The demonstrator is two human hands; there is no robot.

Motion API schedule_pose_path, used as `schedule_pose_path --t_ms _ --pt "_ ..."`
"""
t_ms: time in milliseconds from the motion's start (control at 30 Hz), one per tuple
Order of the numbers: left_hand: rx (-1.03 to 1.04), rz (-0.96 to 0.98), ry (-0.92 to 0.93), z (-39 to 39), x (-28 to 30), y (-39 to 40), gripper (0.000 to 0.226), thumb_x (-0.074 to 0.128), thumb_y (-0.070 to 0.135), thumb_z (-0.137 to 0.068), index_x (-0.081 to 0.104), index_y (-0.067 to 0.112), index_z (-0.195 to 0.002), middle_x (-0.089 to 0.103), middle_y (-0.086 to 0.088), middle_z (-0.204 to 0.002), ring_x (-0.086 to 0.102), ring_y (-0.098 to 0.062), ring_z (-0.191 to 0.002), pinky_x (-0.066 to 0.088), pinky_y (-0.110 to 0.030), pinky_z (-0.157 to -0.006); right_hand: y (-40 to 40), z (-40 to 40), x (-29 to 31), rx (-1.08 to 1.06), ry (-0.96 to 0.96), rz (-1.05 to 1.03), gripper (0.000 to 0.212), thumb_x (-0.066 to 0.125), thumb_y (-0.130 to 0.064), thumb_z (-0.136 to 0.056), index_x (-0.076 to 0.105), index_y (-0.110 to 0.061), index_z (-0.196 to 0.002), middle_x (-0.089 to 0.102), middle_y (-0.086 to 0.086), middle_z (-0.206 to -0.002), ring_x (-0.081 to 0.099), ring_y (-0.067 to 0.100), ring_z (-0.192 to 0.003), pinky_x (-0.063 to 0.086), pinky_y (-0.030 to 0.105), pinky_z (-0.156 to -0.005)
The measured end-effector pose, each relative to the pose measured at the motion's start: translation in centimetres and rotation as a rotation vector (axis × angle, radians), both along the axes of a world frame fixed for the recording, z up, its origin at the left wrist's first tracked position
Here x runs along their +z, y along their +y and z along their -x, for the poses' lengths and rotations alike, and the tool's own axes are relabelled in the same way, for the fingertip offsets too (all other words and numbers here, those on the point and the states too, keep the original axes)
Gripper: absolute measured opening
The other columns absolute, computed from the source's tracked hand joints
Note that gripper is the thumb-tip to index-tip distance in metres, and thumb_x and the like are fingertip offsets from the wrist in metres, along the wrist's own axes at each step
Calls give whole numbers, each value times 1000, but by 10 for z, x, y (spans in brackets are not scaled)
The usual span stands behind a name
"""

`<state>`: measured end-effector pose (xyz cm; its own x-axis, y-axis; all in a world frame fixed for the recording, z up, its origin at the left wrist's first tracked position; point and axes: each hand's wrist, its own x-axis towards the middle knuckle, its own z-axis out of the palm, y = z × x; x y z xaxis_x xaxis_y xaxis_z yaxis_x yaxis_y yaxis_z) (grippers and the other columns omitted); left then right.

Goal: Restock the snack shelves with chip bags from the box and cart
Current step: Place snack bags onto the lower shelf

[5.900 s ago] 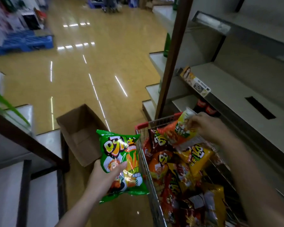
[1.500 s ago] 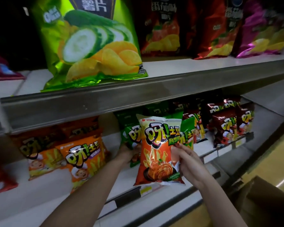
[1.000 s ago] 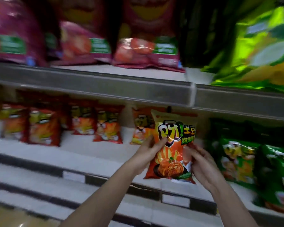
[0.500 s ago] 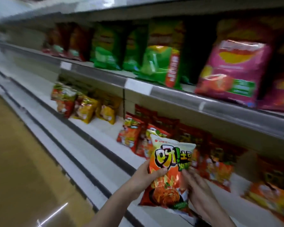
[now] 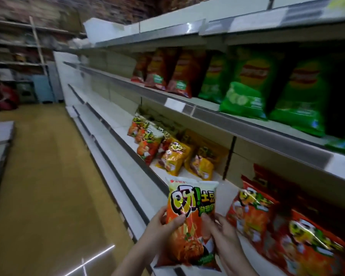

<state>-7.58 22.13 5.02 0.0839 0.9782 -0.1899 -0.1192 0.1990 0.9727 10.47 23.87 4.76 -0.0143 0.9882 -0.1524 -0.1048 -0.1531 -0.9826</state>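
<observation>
I hold an orange chip bag (image 5: 189,220) upright with both hands, in front of the middle snack shelf (image 5: 145,168). My left hand (image 5: 161,230) grips its left edge with the thumb across the front. My right hand (image 5: 221,234) grips its right edge. On the shelf behind it stand yellow bags (image 5: 175,156), orange-red bags (image 5: 145,140) further left, and red bags (image 5: 253,212) to the right. The box and cart are out of view.
The shelf above carries big red chip bags (image 5: 167,74) and green chip bags (image 5: 245,90). Bare white shelves (image 5: 92,108) run off to the far left. The yellow floor aisle (image 5: 48,186) lies to my left, with a low unit (image 5: 0,134) at its left edge.
My view has swung leftward along the shelves, from the green bags past red ones to the yellow ones. Both hands carried the orange bag along, still gripping it.
</observation>
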Motion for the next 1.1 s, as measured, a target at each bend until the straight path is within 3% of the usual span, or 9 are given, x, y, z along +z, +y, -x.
schedule_pose_path --t_ms 100,267,433,567,700,800,867,1000,1100 --pt "127 -1 74 37 -12 39 88 78 67 -59 44 29 -130 61 2 -115 66 -14 -98 56 -26 -75 49 42 -10 23 19 10 62 78 -40 -55 65 -13 -109 77 0 -87 71 19 -92 54 38 -87" --pt "182 -60 181 109 -11 126 84 79 53 -62 34 35 -131 54 9 -118 63 -11 -101 57 -25 -76 151 123 -20 41 133 38 50 77 -30 -70 61 -10 -113 74 12 -100 70 30 -95 54 47 -90" --pt "174 -33 176 184 4 231 75 87 49 -57 48 35 -119 64 0 -115 69 -21 -96 59 -39 -81 253 188 -9 212 114 -12 68 87 -56 -55 62 -32 -113 71 3 -116 69 23 -103 54 47 -93" --pt "126 -61 199 244 14 302 68 84 46 -65 49 35 -123 68 2 -113 71 -17 -94 59 -34 -77 322 235 -2 324 28 -104 65 85 -61 -58 59 -49 -117 65 -6 -125 65 15 -110 53 43 -96" --pt "40 -43 247 302 11 355 74 82 53 -54 56 38 -121 70 -1 -111 70 -17 -98 58 -32 -81 363 282 -3 342 -179 -181 71 71 -64 -74 45 -44 -137 59 -10 -134 57 13 -122 49 42 -103" --pt "14 -31 251 350 8 403 72 85 49 -54 61 35 -119 67 -6 -116 68 -24 -102 56 -41 -89 395 321 -1 318 -281 -239 83 63 -66 -76 32 -39 -148 51 -11 -142 48 11 -132 43 42 -109" --pt "-24 -25 238 375 7 438 71 87 44 -56 61 33 -120 67 -9 -116 69 -26 -102 55 -44 -91 415 347 -1 270 -369 -261 83 61 -53 -88 14 -37 -154 38 -9 -153 36 12 -140 34 40 -115" --pt "-111 -63 232 402 12 508 75 89 40 -55 60 26 -123 71 -8 -111 69 -26 -103 55 -40 -90 447 386 -13 153 -560 -319 84 53 -36 -98 -16 -47 -146 10 -5 -163 18 13 -148 25 34 -119" --pt "-242 -79 226 411 9 549 58 85 25 -68 59 24 -120 73 -6 -109 69 -25 -101 57 -32 -81 459 409 -25 49 -625 -284 91 55 -35 -97 -27 -47 -135 -4 -11 -161 5 8 -148 15 26 -119"
